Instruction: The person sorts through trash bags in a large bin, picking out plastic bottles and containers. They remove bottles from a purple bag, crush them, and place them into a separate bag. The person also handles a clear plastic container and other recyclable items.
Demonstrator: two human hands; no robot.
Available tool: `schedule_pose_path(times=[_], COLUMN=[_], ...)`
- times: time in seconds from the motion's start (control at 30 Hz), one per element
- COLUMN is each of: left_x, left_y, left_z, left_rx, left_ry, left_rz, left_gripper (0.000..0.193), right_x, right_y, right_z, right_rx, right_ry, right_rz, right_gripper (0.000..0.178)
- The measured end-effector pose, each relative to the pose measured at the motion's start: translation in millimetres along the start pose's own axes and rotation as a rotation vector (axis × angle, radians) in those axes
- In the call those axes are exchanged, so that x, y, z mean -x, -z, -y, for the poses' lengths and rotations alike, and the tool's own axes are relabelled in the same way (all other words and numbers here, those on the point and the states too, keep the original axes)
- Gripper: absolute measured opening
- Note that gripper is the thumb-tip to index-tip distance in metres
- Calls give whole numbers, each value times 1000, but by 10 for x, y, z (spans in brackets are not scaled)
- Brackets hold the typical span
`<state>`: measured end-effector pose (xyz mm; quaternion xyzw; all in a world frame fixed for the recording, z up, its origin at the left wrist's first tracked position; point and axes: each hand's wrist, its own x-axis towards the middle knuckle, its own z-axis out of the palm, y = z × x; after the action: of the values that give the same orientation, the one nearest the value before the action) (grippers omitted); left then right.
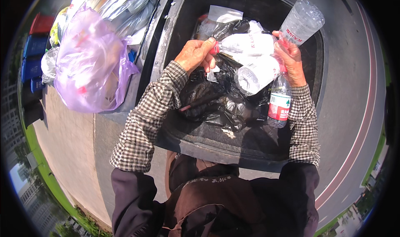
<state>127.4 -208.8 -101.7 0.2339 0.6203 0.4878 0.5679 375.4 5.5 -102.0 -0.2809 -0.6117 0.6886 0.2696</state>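
A large dark waste bin [175, 24] is seen open in the middle of the scene, and it is filled with crumpled black plastic bags [216, 103]; a piece of white paper [225, 14] lies at its far side. To the left of the bin, a big pale purple plastic bag [87, 66] is resting, full and knotted, with a grey-clear bag [121, 5] behind it.

Over the bin, four clear plastic bottles are held. The biggest one, a ribbed empty bottle [301, 22] with a red label, is pointed up to the far right. A bottle with a white label [246, 44] is lying across between the two hands. A third bottle [256, 73] is tilted with its base toward the camera, and a smaller bottle with a red label [278, 101] hangs down below the right wrist.

The left hand [196, 53] is closed around the red cap end of the white-labelled bottle. The right hand [291, 57] is gripping the necks of the other three bottles together.
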Motion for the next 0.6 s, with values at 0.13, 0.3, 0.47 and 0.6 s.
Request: schedule_pose_path(times=[0.13, 0.3, 0.47, 0.6], left_x=[32, -20, -147, -7], left_y=[37, -11, -196, -214], left_z=[17, 308, 581, 633], left_rx=[-161, -117, 297, 634], left_ry=[108, 54, 168, 22], left_rz=[-168, -289, -152, -43], left_gripper=[50, 43, 28, 24], right_x=[-33, -19, -30, -27], right_y=[72, -142, -302, -486], right_z=[247, 611, 861, 1139], right_rx=[229, 421, 569, 688], right_ry=[0, 185, 249, 296], right_rz=[121, 346, 427, 452], right_gripper=[44, 43, 45, 44])
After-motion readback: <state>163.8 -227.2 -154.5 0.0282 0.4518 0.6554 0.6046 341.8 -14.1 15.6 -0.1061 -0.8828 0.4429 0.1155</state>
